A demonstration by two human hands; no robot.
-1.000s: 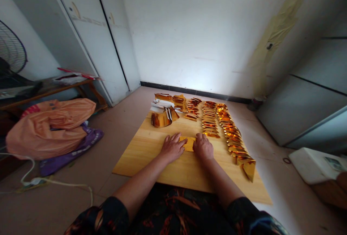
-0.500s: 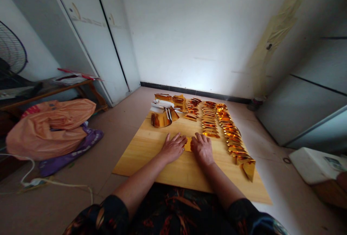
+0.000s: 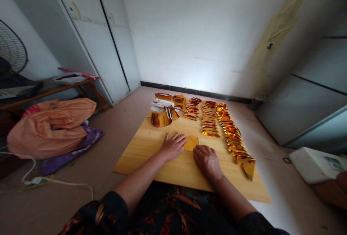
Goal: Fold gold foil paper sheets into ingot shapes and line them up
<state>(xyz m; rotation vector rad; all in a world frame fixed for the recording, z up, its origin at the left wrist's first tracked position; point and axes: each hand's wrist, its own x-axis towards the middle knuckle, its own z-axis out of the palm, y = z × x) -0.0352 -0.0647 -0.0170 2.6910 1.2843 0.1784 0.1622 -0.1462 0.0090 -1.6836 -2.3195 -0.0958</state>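
One left hand (image 3: 173,146): open grip, fingers on flat gold paper rectangle (image 3: 192,143).
Right hand (image 3: 208,161): near its corner — grip unclear to me.
Rectangle: could skew — uneven pressure.

Loose, near-blk fabric garment (image 3: 162,211) w/ scattered orange-brown, leaf-shaped print; front shows below nr edge of the pale wooden board (image 3: 143,144), some motifs reddish & blurry in shadow. Wide dark L sleeve (image 3: 115,209) ends approx. at the elbow, w/ a pointed orange-brown motif (image 3: 99,212). Dark R sleeve (image 3: 256,224), same cloth, is partly out of frame; print hard to read. L hand (image 3: 173,147), R hand (image 3: 208,161) & both forearms (image 3: 143,175) bare.
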